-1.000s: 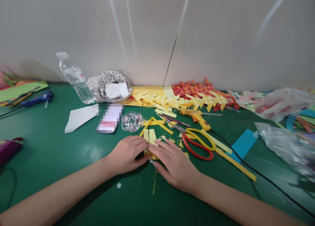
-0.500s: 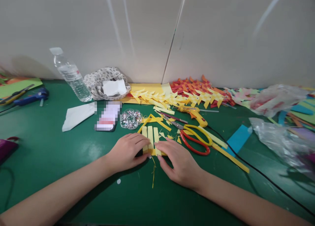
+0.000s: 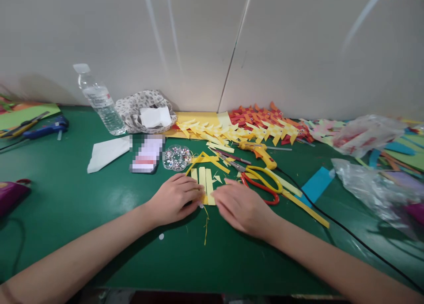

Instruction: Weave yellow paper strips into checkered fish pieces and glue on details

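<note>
Pale yellow paper strips (image 3: 202, 180) stand side by side on the green table, pointing away from me. A darker yellow paper strip (image 3: 206, 200) crosses their near ends. My left hand (image 3: 177, 198) is closed on the left side of these strips, fingertips and thumb together at the crossing. At the right side, my right hand (image 3: 243, 204) is closed with fingers curled, at the end of the crosswise strip; its fingertips are partly hidden. Scissors (image 3: 261, 180) with red and yellow handles lie just beyond my right hand, among paper scraps.
A yellow glue gun (image 3: 261, 154) lies behind the scissors, its black cord running right. Woven yellow paper pieces (image 3: 238, 131) line the wall. Leftward are a bead case (image 3: 177, 157), phone (image 3: 147, 154), tissue (image 3: 107, 154) and water bottle (image 3: 102, 103). Plastic bags (image 3: 367, 134) sit at right.
My right hand has moved off the top of the strips to their right side, and its fingers have curled in. My left hand stays at the strips. The view has shifted slightly.
</note>
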`<state>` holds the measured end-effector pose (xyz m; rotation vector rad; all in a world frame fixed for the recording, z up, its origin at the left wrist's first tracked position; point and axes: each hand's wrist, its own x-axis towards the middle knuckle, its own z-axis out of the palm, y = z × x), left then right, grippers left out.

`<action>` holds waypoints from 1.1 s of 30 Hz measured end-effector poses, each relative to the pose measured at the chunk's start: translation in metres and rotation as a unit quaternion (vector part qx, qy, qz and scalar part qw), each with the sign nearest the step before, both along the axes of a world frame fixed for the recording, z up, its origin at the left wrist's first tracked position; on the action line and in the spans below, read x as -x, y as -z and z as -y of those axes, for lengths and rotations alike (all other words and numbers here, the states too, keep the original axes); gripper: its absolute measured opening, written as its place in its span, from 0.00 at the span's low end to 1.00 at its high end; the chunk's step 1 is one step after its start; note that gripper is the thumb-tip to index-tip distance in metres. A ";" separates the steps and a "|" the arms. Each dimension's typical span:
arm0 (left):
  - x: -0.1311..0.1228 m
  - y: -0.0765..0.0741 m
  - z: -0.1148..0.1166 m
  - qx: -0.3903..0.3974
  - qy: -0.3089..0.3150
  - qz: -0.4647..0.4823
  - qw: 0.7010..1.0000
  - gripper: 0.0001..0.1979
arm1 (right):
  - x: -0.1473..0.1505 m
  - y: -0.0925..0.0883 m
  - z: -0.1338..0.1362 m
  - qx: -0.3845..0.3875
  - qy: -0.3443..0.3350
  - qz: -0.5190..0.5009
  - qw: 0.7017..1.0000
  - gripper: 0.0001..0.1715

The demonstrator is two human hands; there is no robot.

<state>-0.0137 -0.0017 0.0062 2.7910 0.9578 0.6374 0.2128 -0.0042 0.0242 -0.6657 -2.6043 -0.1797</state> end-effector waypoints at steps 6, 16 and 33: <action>0.004 -0.005 -0.003 -0.062 -0.083 0.050 0.993 0.09 | -0.014 -0.006 -0.034 0.036 0.154 0.035 0.987 0.15; 0.009 -0.007 -0.007 -0.115 -0.227 0.101 0.962 0.15 | -0.012 -0.012 -0.026 0.087 0.134 -0.066 0.985 0.24; 0.020 -0.010 -0.008 -0.171 -0.118 0.125 0.970 0.09 | 0.011 -0.029 -0.015 0.043 -0.006 -0.037 0.998 0.17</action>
